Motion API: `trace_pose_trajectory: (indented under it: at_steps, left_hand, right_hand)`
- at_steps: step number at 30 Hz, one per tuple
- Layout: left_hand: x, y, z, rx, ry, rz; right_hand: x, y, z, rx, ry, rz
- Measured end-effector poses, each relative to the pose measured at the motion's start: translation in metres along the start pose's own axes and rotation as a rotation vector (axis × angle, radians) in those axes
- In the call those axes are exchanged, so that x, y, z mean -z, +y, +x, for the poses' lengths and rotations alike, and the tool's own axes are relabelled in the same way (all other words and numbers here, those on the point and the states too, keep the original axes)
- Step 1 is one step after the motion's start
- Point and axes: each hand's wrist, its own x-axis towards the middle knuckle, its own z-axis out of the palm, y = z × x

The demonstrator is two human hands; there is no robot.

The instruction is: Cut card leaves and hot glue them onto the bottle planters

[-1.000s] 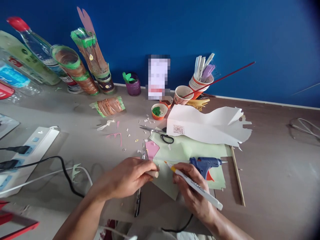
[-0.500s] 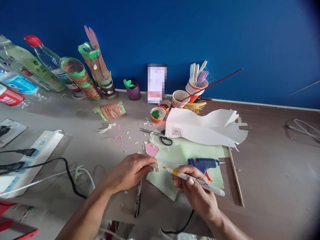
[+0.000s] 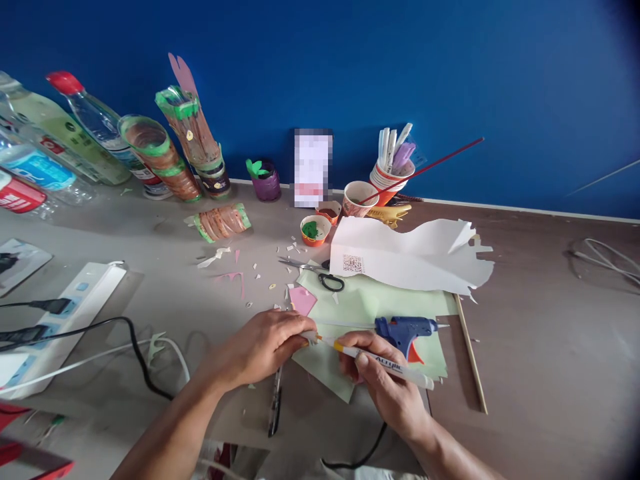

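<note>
My right hand point(image 3: 385, 383) grips a white acrylic marker point(image 3: 395, 368) with a yellow collar, its tip pointing left. The tip meets or nearly meets a small pale paper piece point(image 3: 311, 336) pinched in my left hand point(image 3: 273, 340); most of that piece is hidden by the fingers. Beneath both hands lies a light green paper sheet point(image 3: 330, 377). A blue hot glue gun point(image 3: 405, 330) rests on the sheet just behind my right hand. Scissors point(image 3: 320, 268) with black handles and a pink paper scrap point(image 3: 303, 300) lie beyond my left hand. Below it is a black pen point(image 3: 275, 403).
White torn paper point(image 3: 405, 253) and a wooden stick point(image 3: 470, 353) lie to the right. Behind stand paint cups point(image 3: 316, 231), a cup of markers point(image 3: 387, 187) and a phone point(image 3: 313, 167). Bottles point(image 3: 95, 120), brown-green painted tubes point(image 3: 165, 157) and a power strip point(image 3: 75, 313) occupy the left.
My right hand has moved left and slightly down, bringing the marker tip to the small piece in my left hand. My left hand has barely moved.
</note>
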Motion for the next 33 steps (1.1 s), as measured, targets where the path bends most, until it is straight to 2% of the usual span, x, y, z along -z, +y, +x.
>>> trace_pose_trajectory:
  at_steps: [13, 16, 23, 33]
  left_hand:
    - [-0.007, 0.008, 0.005, -0.083, -0.099, -0.05]
    - [-0.011, 0.008, 0.005, -0.129, -0.082, -0.006]
    - [-0.02, 0.009, 0.003, -0.242, 0.044, 0.133]
    - [-0.022, 0.009, 0.002, -0.279, 0.09, 0.165]
  right_hand:
    - [-0.005, -0.002, 0.003, -0.028, -0.082, 0.007]
    - [-0.006, 0.002, 0.003, -0.046, -0.088, 0.1]
    - [-0.006, 0.009, -0.001, -0.081, -0.12, 0.25]
    - [-0.008, 0.008, 0.003, -0.071, -0.153, 0.262]
